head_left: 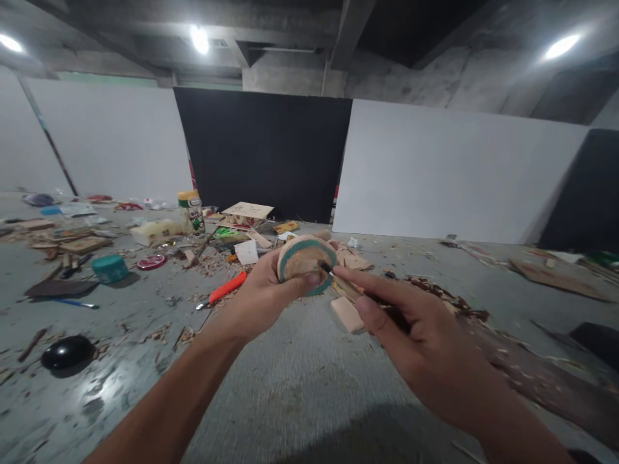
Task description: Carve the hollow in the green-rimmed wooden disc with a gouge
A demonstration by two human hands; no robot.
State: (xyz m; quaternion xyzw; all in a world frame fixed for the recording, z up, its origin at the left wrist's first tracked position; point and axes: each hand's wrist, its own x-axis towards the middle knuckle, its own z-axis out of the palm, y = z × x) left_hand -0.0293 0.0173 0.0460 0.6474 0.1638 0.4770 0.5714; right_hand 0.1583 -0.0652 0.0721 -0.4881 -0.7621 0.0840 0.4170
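Note:
My left hand (264,293) is closed round a round wooden piece (302,258) with a teal-painted rim, held up in front of me. In my right hand (411,328) is a thin paintbrush (338,278), pinched between thumb and fingers. Its dark tip touches the right side of the wooden piece's face. Both forearms reach in from the bottom of the view.
The grey floor is strewn with wood shavings. An orange-handled cutter (225,289), a teal lid (109,268), a black round object (68,352), a green-labelled bottle (192,212) and wooden boards (247,210) lie to the left. A small wooden block (346,314) lies below my hands. White and black panels stand behind.

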